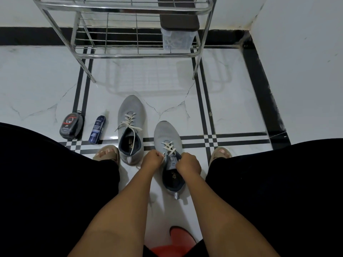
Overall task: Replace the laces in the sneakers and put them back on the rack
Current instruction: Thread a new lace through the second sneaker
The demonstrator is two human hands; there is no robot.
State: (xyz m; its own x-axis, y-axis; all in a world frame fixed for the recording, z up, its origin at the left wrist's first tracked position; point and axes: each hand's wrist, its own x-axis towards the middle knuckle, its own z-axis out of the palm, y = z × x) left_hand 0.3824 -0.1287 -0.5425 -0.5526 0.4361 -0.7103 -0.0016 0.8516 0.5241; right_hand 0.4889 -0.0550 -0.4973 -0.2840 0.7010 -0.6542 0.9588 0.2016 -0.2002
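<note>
The near grey sneaker (169, 156) is sitting on the tiled floor (232, 108) between the person's feet, toe pointing away, so its laces (169, 147) are facing the hands. The left hand (151, 160) and right hand (188, 164) are each pinching a lace end (probably tightening). The other sneaker (130, 127) is waiting beside it, below the steel rack (118, 54).

Two grey sneakers (168, 138) on floor, cream laces (169, 146) threaded.
</note>
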